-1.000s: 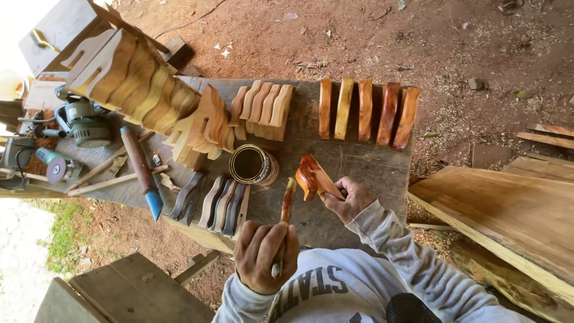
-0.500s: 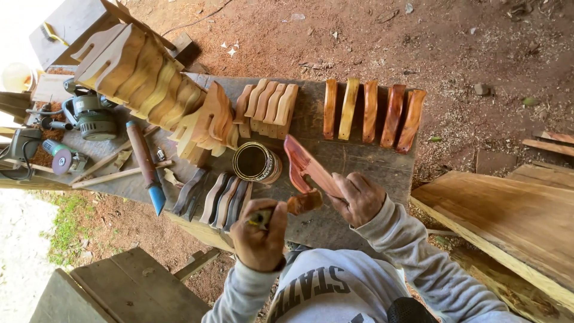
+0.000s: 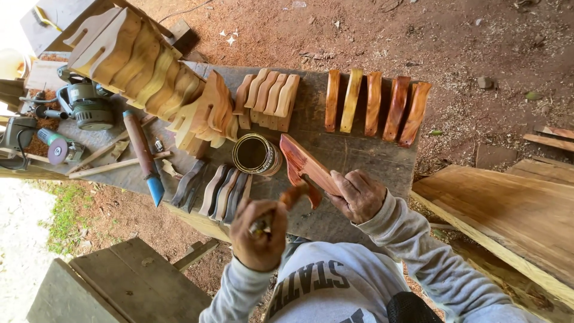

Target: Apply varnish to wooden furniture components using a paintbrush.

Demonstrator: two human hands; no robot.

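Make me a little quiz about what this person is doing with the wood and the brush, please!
1. True or false: the right hand holds a reddish curved wooden piece.
2. What does the left hand hold? A) a hammer B) a small brush C) a saw
3. How many reddish wooden pieces lie in the row at the far edge of the workbench?

Key
1. True.
2. B; its tip touches the held piece, close to the open round tin.
3. Five.
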